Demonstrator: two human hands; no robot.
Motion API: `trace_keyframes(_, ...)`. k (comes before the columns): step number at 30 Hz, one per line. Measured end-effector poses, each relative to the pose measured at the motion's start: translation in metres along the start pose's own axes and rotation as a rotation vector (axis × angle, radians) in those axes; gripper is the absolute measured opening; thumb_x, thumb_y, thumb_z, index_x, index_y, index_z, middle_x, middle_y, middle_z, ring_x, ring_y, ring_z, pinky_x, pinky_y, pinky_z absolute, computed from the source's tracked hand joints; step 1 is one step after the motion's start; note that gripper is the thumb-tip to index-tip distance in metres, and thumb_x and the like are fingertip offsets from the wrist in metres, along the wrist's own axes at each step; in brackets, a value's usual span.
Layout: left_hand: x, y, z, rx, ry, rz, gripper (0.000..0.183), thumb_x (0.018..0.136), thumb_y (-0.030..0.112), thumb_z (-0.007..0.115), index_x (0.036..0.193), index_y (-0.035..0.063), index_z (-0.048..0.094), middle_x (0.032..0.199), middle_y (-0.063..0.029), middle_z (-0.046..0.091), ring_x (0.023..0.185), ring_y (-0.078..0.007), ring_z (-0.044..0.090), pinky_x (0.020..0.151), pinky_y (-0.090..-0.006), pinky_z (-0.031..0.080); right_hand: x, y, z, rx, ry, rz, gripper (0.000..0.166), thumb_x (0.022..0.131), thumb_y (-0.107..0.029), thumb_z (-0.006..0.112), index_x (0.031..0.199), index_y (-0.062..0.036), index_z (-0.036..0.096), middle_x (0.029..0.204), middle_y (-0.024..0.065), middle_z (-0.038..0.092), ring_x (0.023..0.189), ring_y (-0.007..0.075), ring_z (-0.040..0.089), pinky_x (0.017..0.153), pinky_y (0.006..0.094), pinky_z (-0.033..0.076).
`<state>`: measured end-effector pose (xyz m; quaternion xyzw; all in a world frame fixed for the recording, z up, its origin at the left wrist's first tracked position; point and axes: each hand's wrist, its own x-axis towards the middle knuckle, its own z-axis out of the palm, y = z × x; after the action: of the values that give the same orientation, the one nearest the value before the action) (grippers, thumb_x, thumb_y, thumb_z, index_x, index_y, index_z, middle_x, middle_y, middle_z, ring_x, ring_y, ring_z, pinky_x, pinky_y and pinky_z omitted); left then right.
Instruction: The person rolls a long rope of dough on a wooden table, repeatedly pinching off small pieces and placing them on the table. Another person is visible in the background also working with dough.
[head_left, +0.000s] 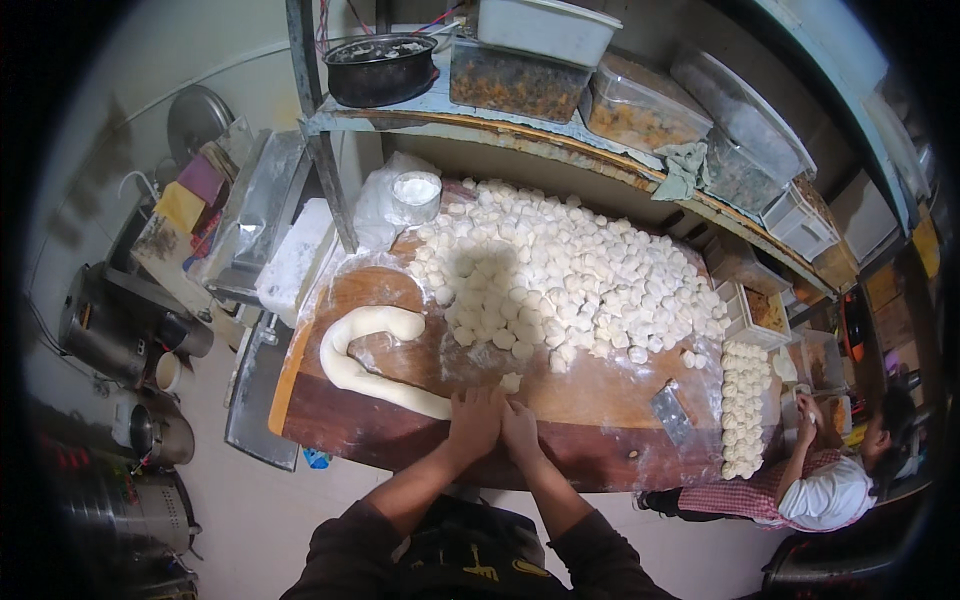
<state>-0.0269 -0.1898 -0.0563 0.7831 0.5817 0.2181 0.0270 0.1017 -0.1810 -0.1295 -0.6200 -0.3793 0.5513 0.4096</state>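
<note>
A long rope of pale dough (390, 388) curves like a hook on the floured wooden worktop (592, 390). Its near end runs under my left hand (475, 421), which grips it. Pressed close against that hand is my right hand (519, 429), fingers curled; what they hold is hidden. One small torn lump of dough (511, 383) lies just beyond my fingertips. Past it spreads a large heap of small floured dough pieces (570, 277). A metal dough scraper (671, 412) rests flat to the right, apart from both hands.
A round tin of flour (416, 196) stands at the back left. Rows of pleated buns (742, 412) line the right end. Beyond them a co-worker (817, 480) handles something small. A shelf (487, 131) with filled plastic tubs (517, 79) overhangs the back, its post (334, 180) at left.
</note>
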Motion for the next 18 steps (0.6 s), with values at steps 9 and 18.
trace_keyframes(9, 0.014, -0.009, 0.02, -0.05, -0.241, -0.217, 0.034, 0.094, 0.03, 0.065, 0.121, 0.0091, 0.066, 0.115, -0.0152, 0.073, 0.112, -0.0329, 0.069, 0.1, -0.058, 0.046, -0.034, -0.09, -0.028, -0.323, -0.326, -0.319, 0.029, 0.108, -0.023, 0.056, 0.115, 0.0025, 0.067, 0.104, 0.0185, 0.073, 0.09, 0.0297, 0.069, 0.082, 0.0429, 0.055)
trace_keyframes(18, 0.027, -0.076, -0.025, -0.444, -0.511, -0.247, 0.041, 0.09, 0.026, 0.072, 0.122, 0.0031, 0.059, 0.119, -0.0262, 0.069, 0.116, -0.0466, 0.064, 0.098, -0.061, 0.047, 0.009, -0.037, 0.031, -0.425, -0.227, -0.406, 0.04, 0.109, -0.038, 0.056, 0.124, -0.0023, 0.065, 0.11, 0.0162, 0.072, 0.105, 0.0313, 0.07, 0.091, 0.0438, 0.054)
